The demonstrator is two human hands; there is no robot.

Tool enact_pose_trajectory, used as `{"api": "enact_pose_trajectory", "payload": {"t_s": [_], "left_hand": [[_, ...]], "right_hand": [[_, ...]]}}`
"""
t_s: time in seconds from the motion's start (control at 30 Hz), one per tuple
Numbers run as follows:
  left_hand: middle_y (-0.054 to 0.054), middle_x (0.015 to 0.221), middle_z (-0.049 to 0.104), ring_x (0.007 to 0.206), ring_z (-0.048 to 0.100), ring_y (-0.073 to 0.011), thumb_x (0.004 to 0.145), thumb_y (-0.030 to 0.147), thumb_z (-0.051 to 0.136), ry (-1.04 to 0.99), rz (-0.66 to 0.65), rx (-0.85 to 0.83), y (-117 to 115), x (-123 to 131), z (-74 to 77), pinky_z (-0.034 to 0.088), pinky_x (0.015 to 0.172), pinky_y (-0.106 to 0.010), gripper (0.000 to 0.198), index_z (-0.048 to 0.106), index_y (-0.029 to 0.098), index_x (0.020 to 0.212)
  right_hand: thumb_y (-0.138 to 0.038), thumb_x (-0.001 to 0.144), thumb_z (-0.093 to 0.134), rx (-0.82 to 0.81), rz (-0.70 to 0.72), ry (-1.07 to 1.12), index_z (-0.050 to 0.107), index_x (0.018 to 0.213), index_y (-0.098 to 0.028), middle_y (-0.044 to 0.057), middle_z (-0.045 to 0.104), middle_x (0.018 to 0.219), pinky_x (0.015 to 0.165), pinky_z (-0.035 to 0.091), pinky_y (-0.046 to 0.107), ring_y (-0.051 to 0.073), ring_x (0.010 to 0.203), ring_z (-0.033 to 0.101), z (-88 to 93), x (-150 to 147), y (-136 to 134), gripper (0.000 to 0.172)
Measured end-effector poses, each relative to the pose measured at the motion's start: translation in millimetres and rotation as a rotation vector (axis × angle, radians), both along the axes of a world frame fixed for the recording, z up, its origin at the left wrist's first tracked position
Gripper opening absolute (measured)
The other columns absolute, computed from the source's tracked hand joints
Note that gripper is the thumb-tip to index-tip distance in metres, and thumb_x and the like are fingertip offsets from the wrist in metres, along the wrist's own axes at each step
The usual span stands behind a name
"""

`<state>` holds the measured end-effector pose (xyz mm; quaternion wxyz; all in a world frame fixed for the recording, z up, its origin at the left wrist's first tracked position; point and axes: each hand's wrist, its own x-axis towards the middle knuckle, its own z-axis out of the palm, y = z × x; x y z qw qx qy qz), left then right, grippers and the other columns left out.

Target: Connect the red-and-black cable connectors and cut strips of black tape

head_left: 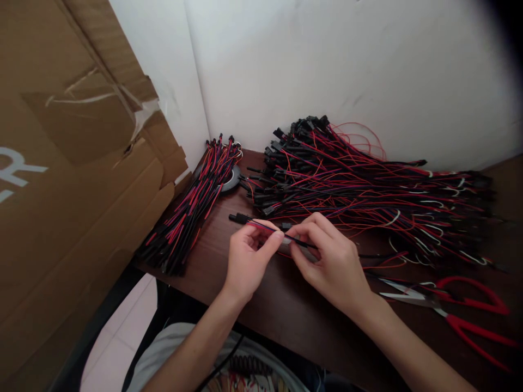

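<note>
Between my two hands runs a thin wire harness (pixel 303 243) with black, red and blue wires and a black connector (pixel 239 218) at its left end. My left hand (pixel 252 256) pinches it between thumb and fingers just right of that connector. Close beside it, my right hand (pixel 330 260) grips the harness with thumb and fingertips, its knuckles up. A small pale piece shows between the fingertips; what it is I cannot make out. The harness's right part passes behind my right hand and comes out toward the large wire pile.
A big pile of wire harnesses (pixel 327 188) lies along the wall. At left is a smaller bundle of harnesses (pixel 196 212), beside a roll of dark tape (pixel 233 181). Open red-handled scissors (pixel 433 302) lie at right. A cardboard box (pixel 81 179) stands left of the table (pixel 265 310).
</note>
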<state>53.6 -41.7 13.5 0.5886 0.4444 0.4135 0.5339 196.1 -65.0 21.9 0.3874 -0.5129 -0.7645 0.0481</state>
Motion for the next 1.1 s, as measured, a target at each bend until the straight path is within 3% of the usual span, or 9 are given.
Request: {"api": "enact_pose_trajectory", "payload": {"t_s": [0.43,0.63,0.97,1.1], "left_hand": [[-0.001,0.074,0.068,0.072,0.061,-0.0113,0.067,0.020,0.077,-0.062,0.019,-0.079,1.7,-0.5,1.3,0.048,0.070,-0.022,0.014,0.067,0.014,0.077],[-0.001,0.073,0.068,0.068,0.060,-0.0096,0.074,0.025,0.072,-0.127,0.011,-0.098,2.6,-0.1,-0.8,0.048,0.070,-0.021,0.012,0.069,0.013,0.075],[-0.004,0.078,0.072,0.072,0.064,-0.0119,0.076,0.027,0.071,-0.070,0.010,-0.046,2.2,-0.1,-0.9,0.050,0.074,-0.024,0.014,0.071,0.013,0.077],[-0.004,0.080,0.073,0.073,0.064,-0.0123,0.077,0.026,0.071,-0.050,0.029,-0.041,0.9,0.3,-0.7,0.050,0.075,-0.024,0.013,0.071,0.014,0.078]], "right_hand": [[-0.014,0.087,0.059,0.100,0.027,-0.036,0.059,0.095,-0.019,0.003,0.053,0.085,0.052,0.043,0.022,0.011,0.065,0.056,2.1,-1.6,-1.9,0.009],[-0.015,0.089,0.058,0.119,0.029,0.012,0.061,0.092,-0.020,0.002,0.054,0.082,0.053,0.044,0.022,0.011,0.064,0.055,3.3,-1.7,-2.0,0.007],[-0.016,0.089,0.059,0.030,0.012,0.142,0.062,0.091,-0.021,0.002,0.053,0.084,0.061,0.048,0.027,0.013,0.071,0.058,0.6,-2.1,-2.8,0.006],[-0.017,0.089,0.059,0.003,0.003,0.216,0.062,0.088,-0.021,0.002,0.053,0.082,0.056,0.046,0.026,0.012,0.068,0.055,0.8,-2.8,-2.7,0.005]]}}
